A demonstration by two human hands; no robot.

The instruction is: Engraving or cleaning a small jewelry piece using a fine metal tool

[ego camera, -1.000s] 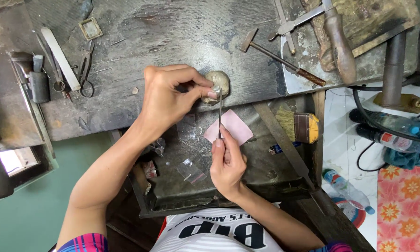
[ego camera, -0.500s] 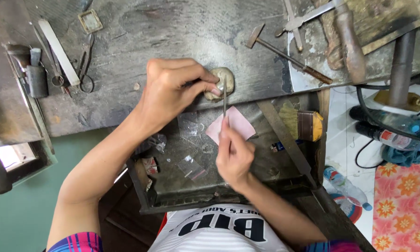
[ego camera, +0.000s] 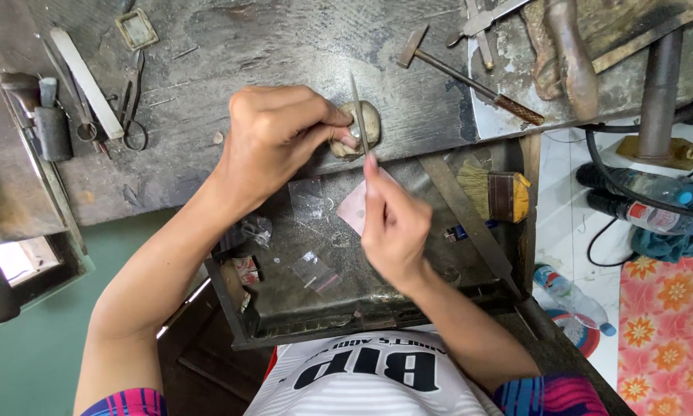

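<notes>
Right hand: fingers pinched together on a thin file, which has moved forward since a second ago; its tip now reaches past the rounded peg at the edge of the surface. Left hand: fingers clamped on a small metal piece, pressed against that peg, unchanged. Judged mid filing stroke. Below, a pink sheet lies in the tray; a hammer lies well apart.
</notes>
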